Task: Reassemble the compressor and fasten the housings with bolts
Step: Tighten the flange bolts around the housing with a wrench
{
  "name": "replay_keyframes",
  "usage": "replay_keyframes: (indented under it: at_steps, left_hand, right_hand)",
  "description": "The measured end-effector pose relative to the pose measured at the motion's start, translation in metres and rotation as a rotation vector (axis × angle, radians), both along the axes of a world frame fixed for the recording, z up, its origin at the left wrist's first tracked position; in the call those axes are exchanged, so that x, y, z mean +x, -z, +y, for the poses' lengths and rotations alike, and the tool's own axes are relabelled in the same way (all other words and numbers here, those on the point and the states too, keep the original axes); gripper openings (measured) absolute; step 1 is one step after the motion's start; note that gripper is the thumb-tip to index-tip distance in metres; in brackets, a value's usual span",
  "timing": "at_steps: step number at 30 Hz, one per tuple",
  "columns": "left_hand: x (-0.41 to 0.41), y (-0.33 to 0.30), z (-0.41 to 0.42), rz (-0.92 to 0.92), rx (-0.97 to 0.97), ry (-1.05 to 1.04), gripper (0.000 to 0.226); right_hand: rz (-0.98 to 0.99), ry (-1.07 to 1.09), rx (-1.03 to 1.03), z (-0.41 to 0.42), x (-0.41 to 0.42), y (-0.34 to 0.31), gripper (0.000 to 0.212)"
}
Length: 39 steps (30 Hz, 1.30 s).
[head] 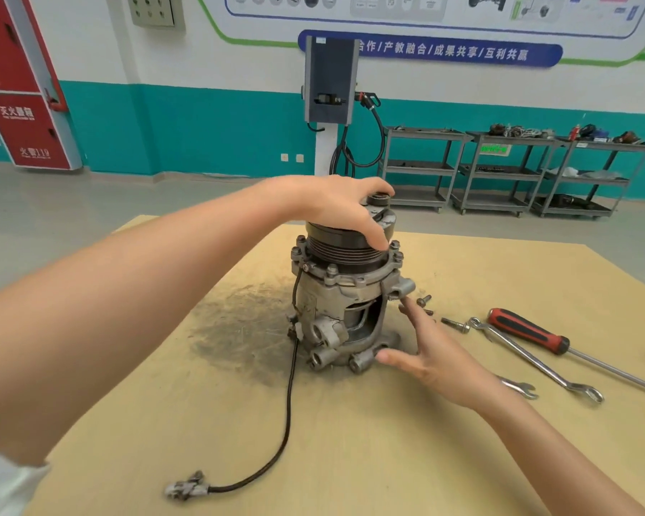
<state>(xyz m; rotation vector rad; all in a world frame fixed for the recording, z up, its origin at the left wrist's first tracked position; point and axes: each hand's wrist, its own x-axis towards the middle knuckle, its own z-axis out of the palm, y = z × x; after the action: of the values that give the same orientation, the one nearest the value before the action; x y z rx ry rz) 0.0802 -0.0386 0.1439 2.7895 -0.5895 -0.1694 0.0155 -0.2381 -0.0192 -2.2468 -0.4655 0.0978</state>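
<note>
A grey metal compressor (336, 310) stands upright on the cardboard-covered table (350, 441), its black grooved pulley (345, 247) on top. My left hand (336, 206) is shut on the pulley from above, thumb down its front. My right hand (431, 351) is open beside the housing's lower right, thumb touching the base, fingers spread toward loose bolts (455, 324) lying on the table. Several bolts (331, 271) sit in the upper flange. A black cable (289, 415) runs from the compressor to a connector (185, 487) near the front.
To the right lie a combination wrench (537, 361), a red-handled screwdriver (529, 335) and a second wrench (520, 389) partly under my right wrist. A dark grease stain (239, 329) marks the cardboard. Metal shelf carts (499, 173) and a charging post (330, 83) stand by the far wall.
</note>
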Motion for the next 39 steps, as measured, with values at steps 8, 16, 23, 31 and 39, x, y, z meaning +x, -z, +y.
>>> replay_keyframes:
  at_steps: [8,16,23,31,39]
  left_hand:
    - [-0.005,0.011,-0.013,-0.116,0.079,-0.163,0.092]
    - [-0.005,0.014,-0.029,-0.12,0.129,-0.395,0.077]
    - [-0.003,0.003,-0.033,-0.069,0.175,-0.459,0.083]
    - [0.011,-0.004,-0.009,-0.082,0.098,-0.154,0.085]
    - [-0.001,0.009,0.003,-0.22,0.166,-0.062,0.076]
  right_hand:
    - [0.122,0.006,0.111,0.022,-0.08,0.025,0.121]
    - [0.111,0.14,0.11,0.034,-0.063,0.028,0.115]
    - [0.162,0.167,0.119,0.033,-0.057,0.014,0.115]
    - [-0.037,0.097,-0.461,0.072,-0.093,0.016,0.041]
    - [-0.097,0.079,-0.793,0.088,-0.07,0.009,0.039]
